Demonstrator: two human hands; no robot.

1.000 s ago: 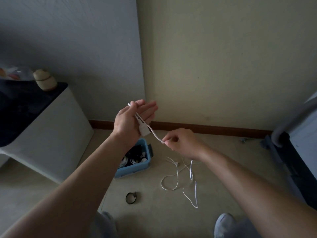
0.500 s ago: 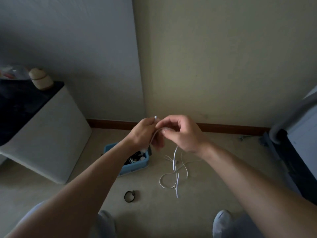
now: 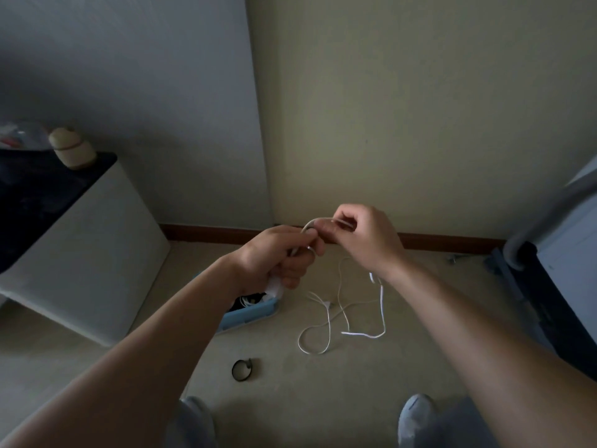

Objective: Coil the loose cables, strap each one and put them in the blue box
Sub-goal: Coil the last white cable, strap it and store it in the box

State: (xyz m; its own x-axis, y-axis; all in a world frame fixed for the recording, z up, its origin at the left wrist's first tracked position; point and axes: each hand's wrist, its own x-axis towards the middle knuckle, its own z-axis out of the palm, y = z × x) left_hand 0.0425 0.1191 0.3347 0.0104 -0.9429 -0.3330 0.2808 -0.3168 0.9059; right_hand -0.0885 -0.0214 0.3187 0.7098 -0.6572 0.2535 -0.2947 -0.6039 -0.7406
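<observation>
A thin white cable runs from my two hands down to the floor, where its loose end lies in loops. My left hand grips the first turns of the cable, and a white plug block sticks out below its palm. My right hand pinches the cable just right of the left hand and bends it into an arc between them. The blue box stands on the floor under my left forearm with dark and white cables inside. A black strap, closed in a ring, lies on the floor in front of the box.
A white cabinet with a dark top stands at the left, with a small beige jar on it. Dark and grey furniture fills the right edge. My two shoes show at the bottom. The walls meet in a corner straight ahead.
My left hand has dropped from its raised, spread pose and closed round the cable. My right hand came up to meet it, lifting cable off the floor, so the floor loops shifted.
</observation>
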